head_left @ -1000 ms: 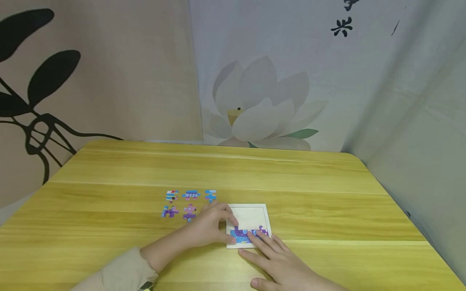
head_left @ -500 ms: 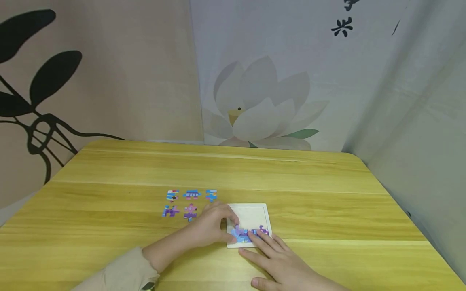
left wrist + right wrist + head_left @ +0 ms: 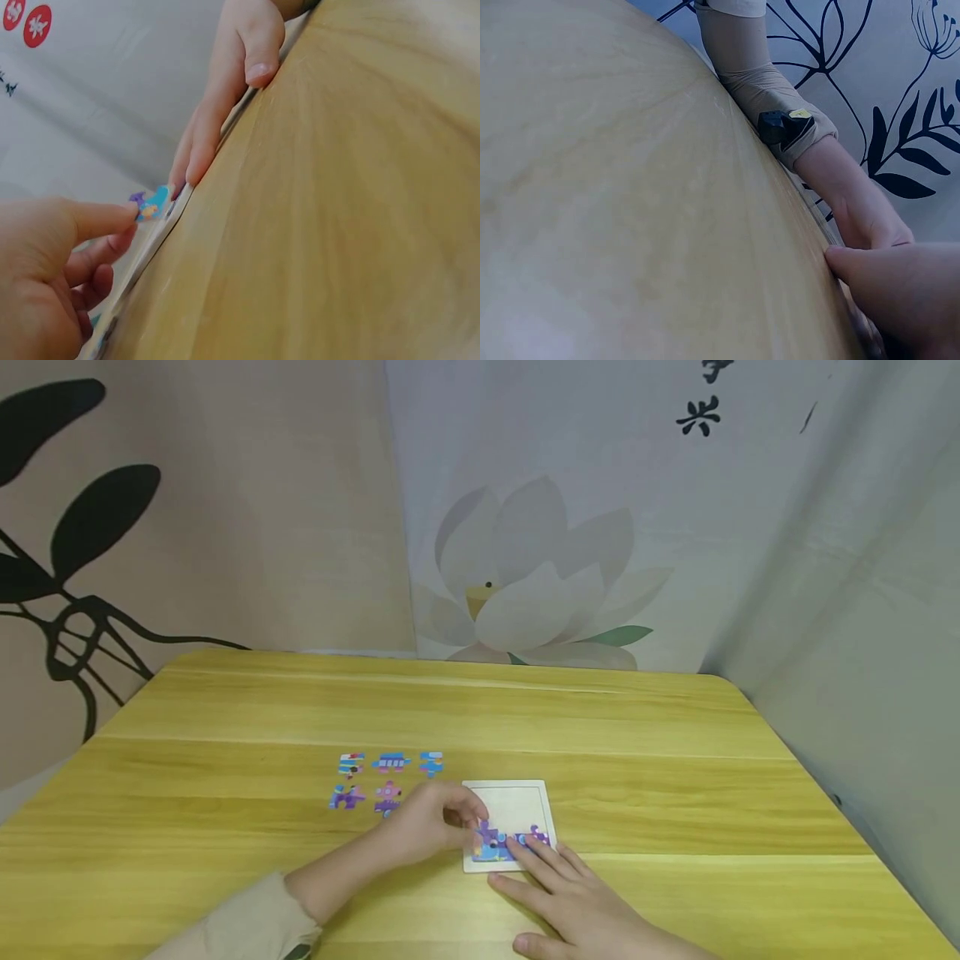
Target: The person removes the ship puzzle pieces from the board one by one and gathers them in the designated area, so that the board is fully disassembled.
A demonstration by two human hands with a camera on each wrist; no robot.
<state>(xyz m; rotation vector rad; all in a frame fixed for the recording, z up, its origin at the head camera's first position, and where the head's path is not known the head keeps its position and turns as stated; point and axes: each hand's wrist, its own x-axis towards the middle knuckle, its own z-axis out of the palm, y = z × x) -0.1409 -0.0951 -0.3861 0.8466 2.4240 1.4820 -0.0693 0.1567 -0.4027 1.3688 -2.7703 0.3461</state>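
Currently, the left hand [image 3: 423, 822] pinches a blue and purple puzzle piece [image 3: 155, 202] between thumb and forefinger, the other fingers loosely bent. The piece is at the near left corner of a white puzzle tray [image 3: 510, 806], and in the left wrist view it stands tilted; whether it touches the tray floor, I cannot tell. The right hand [image 3: 566, 893] grasps nothing: its fingers are spread, with fingertips resting on the placed pieces [image 3: 542, 835] along the tray's near edge, partly hiding them.

The tray lies flat on the wooden table [image 3: 637, 760], well apart from the far edge and between the left and right edges. Toward the table's left edge lie loose pieces in two rows. The far row runs from a striped piece [image 3: 351, 765] through a blue one with windows [image 3: 391, 762] to a small blue one [image 3: 431, 763]. In the near row are a purple piece [image 3: 347, 797] and a pink shape [image 3: 387, 790], just beside the left hand. Beyond the table's far edge hangs a lotus-printed backdrop [image 3: 540, 568].
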